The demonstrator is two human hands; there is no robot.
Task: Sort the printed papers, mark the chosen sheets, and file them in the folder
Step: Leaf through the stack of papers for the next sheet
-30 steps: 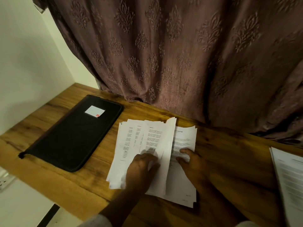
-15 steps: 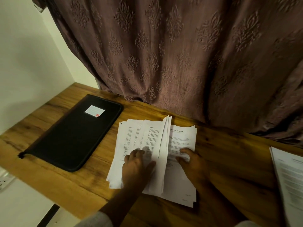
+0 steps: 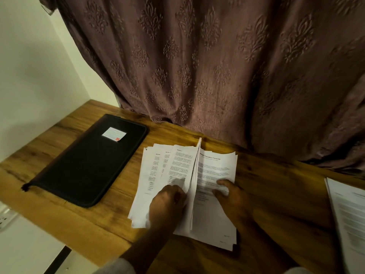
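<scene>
Left grip (image 3: 167,202) pinched on upright sheet (image 3: 194,186) in papers (image 3: 215,194). Right grip (image 3: 231,196) spread flat, pressing papers' right half. Papers mid-counter (image 3: 276,194), fanned. Folder (image 3: 88,165) left of papers, apart, closed. Second stack (image 3: 349,214) well right of papers.

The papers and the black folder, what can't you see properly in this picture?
Head view only:
- Papers: small print blurred, unreadable; lower sheets covered by upper ones.
- Left hand: fingertips hidden under the lifted sheet.
- Folder: closed, so its inside is hidden; its label is too small to read.
- Second stack: cut off by the right edge, blurred.
</scene>
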